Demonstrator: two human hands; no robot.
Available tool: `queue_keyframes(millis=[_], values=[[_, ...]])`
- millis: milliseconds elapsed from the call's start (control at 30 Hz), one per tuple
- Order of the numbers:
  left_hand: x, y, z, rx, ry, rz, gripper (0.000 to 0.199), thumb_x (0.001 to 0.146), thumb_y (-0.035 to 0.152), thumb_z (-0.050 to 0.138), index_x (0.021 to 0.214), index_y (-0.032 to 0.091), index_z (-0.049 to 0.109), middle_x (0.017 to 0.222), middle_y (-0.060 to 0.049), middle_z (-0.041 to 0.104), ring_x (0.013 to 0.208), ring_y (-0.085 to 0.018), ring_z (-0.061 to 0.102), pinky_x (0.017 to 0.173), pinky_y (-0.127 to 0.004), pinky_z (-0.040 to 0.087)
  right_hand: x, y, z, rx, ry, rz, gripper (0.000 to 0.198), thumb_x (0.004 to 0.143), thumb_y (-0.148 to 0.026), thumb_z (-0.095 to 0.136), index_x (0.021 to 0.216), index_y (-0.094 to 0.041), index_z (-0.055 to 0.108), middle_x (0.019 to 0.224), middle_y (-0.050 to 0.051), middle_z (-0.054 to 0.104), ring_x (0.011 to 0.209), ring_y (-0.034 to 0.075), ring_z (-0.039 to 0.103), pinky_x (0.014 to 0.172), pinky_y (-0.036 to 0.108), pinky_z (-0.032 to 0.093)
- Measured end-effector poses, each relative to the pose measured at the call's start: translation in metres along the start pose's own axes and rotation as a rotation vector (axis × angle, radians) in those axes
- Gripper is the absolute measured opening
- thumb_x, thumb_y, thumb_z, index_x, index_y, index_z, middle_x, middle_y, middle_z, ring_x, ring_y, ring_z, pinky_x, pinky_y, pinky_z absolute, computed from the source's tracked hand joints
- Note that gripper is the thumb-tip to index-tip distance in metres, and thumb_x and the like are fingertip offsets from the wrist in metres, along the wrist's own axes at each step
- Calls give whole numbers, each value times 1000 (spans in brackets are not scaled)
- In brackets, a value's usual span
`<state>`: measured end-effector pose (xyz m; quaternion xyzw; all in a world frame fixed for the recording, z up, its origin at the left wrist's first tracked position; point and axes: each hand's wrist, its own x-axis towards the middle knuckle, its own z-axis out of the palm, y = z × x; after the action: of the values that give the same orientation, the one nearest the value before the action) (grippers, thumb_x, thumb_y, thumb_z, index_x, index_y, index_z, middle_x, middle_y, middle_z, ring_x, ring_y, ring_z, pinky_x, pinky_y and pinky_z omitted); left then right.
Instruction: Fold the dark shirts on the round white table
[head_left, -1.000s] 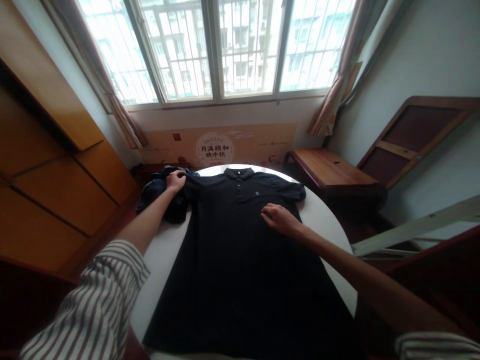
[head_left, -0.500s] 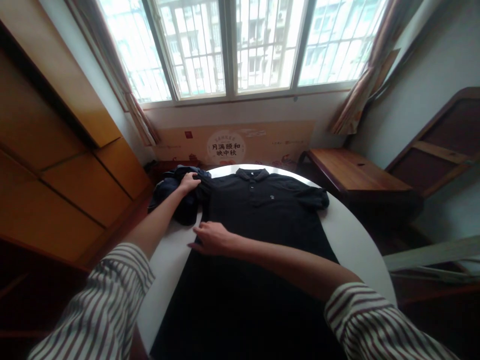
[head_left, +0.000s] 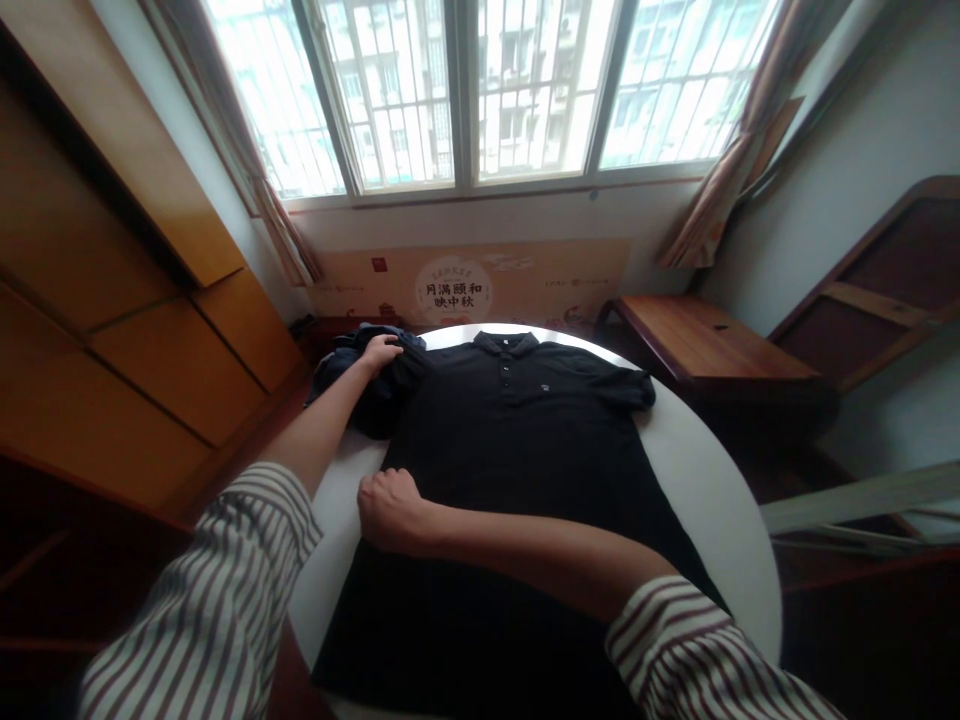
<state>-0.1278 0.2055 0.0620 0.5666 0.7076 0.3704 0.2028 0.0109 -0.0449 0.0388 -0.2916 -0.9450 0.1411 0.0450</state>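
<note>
Left hand (head_left: 381,352): fingers pinched on a sleeve of the black polo shirt (head_left: 517,455), near the table's far-left edge.
Right hand (head_left: 390,508): curled fist at the shirt's side, toward the table's left edge; cannot tell whether cloth is inside.
Shirt: spread out, collar by the far edge of the white table (head_left: 727,490), lower part toward the near edge.
Dark clothes (head_left: 373,410): bundled at the far-left edge, beside the sleeve.

"月满颐和 映中秋" on beige panel (head_left: 471,284)
</note>
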Motion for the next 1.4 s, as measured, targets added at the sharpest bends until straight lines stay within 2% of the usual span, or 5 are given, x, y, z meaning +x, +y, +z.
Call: queue_keyframes(millis=[367, 567, 700, 1000, 1400], values=[[-2, 13, -15, 266, 122, 198, 39, 76, 8, 58, 111, 19, 73, 122, -7, 67, 119, -23, 58, 107, -28, 40, -126, -24, 40, 143, 85, -232, 80, 93, -67, 42, 153, -16, 27, 160, 26, 16, 149, 41, 10, 113, 64, 21], [-22, 31, -6, 477, 130, 218, 26, 79, 10, 59, 101, 16, 73, 126, -18, 57, 123, -37, 50, 104, -48, 41, -168, -36, 66, 75, 47, -518, 47, 105, -35, 37, 150, -22, 34, 158, 16, 31, 145, 29, 31, 112, 47, 37], [-92, 51, -9, 606, 87, 540, 28, 88, 17, 54, 113, 16, 67, 127, -18, 54, 124, -36, 47, 103, -50, 39, -206, -13, 28, 156, 15, -533, 42, 105, -31, 39, 144, -17, 45, 145, 9, 54, 136, 21, 46, 111, 34, 41], [-367, -6, -69, 368, -786, 907, 71, 71, 58, 77, 132, 27, 57, 119, -10, 63, 103, -26, 60, 91, -39, 52, -344, 38, -6, -111, 156, -85, 46, 93, -31, 61, 137, -17, 58, 142, 13, 55, 132, 28, 51, 106, 40, 49], [-419, -56, -95, 508, -568, 957, 77, 75, -3, 51, 144, 30, 48, 119, -8, 67, 105, -23, 63, 93, -33, 57, -400, 63, 11, -361, 302, -8, 65, 73, 4, 43, 133, -17, 61, 130, 11, 65, 117, 22, 64, 91, 33, 60]])
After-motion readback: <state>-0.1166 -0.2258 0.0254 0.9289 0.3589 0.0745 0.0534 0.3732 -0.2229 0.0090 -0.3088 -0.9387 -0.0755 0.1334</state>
